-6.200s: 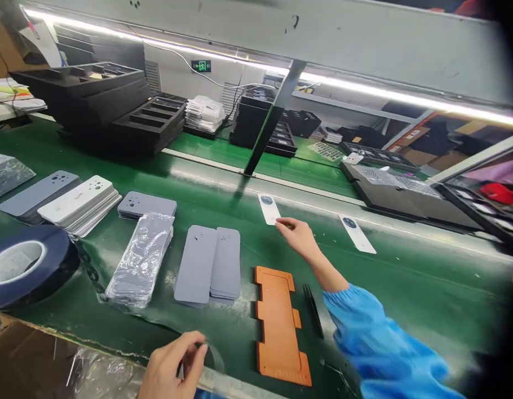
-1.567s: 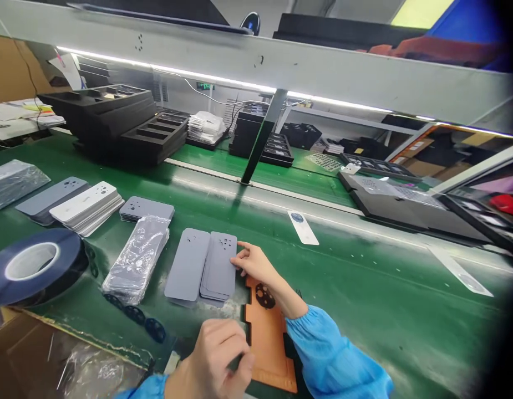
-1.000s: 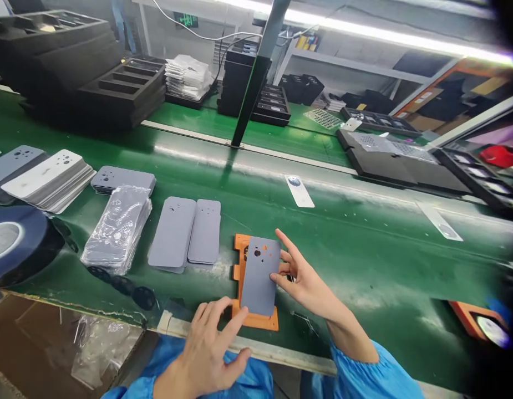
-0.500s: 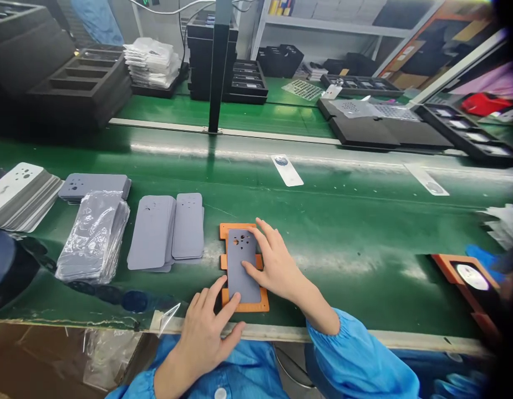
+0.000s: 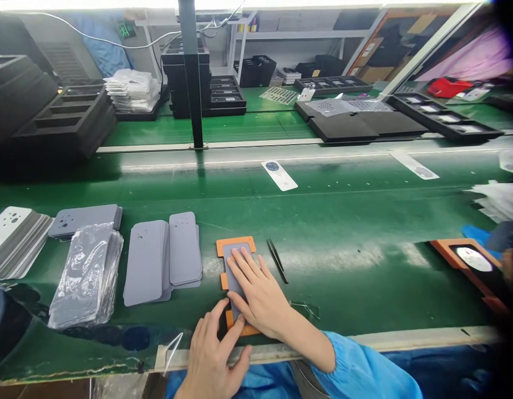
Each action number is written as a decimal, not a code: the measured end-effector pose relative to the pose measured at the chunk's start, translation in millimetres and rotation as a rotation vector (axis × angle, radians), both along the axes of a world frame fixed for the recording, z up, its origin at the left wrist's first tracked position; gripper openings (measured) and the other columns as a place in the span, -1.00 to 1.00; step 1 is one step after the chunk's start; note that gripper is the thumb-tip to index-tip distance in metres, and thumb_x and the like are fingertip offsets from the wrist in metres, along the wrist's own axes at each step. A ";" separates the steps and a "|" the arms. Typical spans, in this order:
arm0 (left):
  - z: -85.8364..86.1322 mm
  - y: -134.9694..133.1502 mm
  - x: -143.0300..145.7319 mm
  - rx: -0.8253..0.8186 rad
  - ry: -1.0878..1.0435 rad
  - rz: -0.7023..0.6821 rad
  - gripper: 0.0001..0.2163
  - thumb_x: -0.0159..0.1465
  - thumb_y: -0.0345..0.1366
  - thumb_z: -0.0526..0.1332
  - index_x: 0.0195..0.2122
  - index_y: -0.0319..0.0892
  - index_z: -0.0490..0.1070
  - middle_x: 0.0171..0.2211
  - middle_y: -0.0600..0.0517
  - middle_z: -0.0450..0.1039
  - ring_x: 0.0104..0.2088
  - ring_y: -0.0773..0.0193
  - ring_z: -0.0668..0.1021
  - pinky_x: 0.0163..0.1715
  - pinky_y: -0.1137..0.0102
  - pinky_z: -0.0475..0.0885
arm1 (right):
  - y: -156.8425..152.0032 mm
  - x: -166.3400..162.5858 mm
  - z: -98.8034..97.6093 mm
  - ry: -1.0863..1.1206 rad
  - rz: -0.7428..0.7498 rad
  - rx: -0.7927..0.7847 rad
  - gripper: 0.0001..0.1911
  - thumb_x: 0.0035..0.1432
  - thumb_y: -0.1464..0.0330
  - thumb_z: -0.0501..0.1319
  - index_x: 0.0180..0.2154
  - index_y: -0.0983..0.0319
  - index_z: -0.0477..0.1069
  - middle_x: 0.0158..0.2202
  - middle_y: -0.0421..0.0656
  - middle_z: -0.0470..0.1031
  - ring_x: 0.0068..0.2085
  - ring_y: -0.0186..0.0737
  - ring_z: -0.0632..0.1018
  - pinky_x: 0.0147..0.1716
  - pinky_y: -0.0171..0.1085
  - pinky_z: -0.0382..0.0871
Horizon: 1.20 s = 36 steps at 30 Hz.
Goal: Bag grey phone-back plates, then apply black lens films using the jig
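Observation:
A grey phone back panel point(image 5: 229, 256) lies in an orange jig point(image 5: 223, 281) near the bench's front edge. My right hand point(image 5: 260, 299) rests flat on the panel with its fingers stretched out, hiding most of the surface and its holes. At the lower left corner of the panel, my left hand point(image 5: 214, 354) touches with its forefinger and thumb, fingers apart. Neither hand grips anything. Black tweezers point(image 5: 277, 261) lie on the green mat just right of the jig.
Left of the jig are stacks of grey panels point(image 5: 146, 263), plastic-wrapped panels point(image 5: 84, 277) and white panels point(image 5: 15, 244). A white card point(image 5: 280, 175) lies farther back. Another orange jig point(image 5: 451, 249) sits at the right. Black trays point(image 5: 348, 124) stand beyond the metal ledge.
My right hand has moved from the panel's right edge to lie flat across it, covering the holes. The tweezers now show beside the jig. The view has tilted up slightly.

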<state>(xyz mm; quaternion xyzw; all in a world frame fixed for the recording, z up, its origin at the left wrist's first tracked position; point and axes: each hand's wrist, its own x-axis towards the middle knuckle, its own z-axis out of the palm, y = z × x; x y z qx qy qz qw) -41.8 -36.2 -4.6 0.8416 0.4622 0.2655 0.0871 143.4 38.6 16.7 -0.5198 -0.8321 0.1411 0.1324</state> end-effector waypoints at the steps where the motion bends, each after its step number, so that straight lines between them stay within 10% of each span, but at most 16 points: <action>1: -1.1 0.0 -0.2 0.003 -0.010 -0.005 -0.61 0.27 -0.25 0.24 0.14 -0.08 0.47 0.19 -0.26 0.32 -0.09 0.02 0.55 -0.25 0.22 0.55 | 0.6 -1.2 -0.3 0.000 -0.016 -0.005 -0.34 0.38 0.24 0.08 0.42 0.23 0.04 0.46 0.01 -0.03 0.45 0.15 0.03 0.37 0.26 -0.06; 17: 5.9 11.5 6.5 -0.151 -0.351 0.123 -0.75 0.38 -0.24 0.15 0.02 -0.15 0.47 -0.17 -0.11 0.47 -0.53 0.37 0.45 -0.57 0.46 0.43 | -24.1 20.3 -18.5 0.473 -0.385 -0.050 -0.48 0.37 0.19 0.12 0.29 0.18 0.29 0.32 0.04 0.33 0.35 0.12 0.30 0.30 0.27 0.20; 25: 18.3 30.5 -3.0 -0.462 -0.543 0.163 -0.62 0.45 -0.05 0.03 -0.05 -0.24 0.47 -0.53 0.10 0.34 -0.60 0.37 0.35 -0.57 0.49 0.28 | -40.0 5.0 32.9 0.795 -0.275 -0.301 -0.48 0.39 0.19 0.10 0.33 0.06 0.24 0.31 -0.03 0.34 0.31 0.04 0.37 0.29 0.14 0.28; 30: 17.8 31.3 -11.5 -0.607 -0.544 0.214 -0.56 0.43 0.03 0.00 -0.45 -0.18 0.34 -0.57 0.10 0.28 -0.56 0.35 0.33 -0.56 0.50 0.25 | -39.6 -7.1 35.3 0.773 -0.204 -0.407 -0.60 0.35 0.21 0.16 0.19 0.04 0.42 0.17 -0.06 0.49 0.13 0.04 0.53 0.19 0.07 0.43; 36: 10.6 32.8 -10.6 -0.622 -0.617 0.332 -0.53 0.42 0.04 0.02 -0.47 -0.20 0.40 -0.57 0.07 0.35 -0.58 0.36 0.36 -0.58 0.52 0.30 | -27.0 -4.2 21.9 0.580 -0.310 -0.321 -0.58 0.26 0.24 0.19 0.15 0.05 0.38 0.11 -0.05 0.47 -0.05 0.01 0.57 -0.06 0.01 0.57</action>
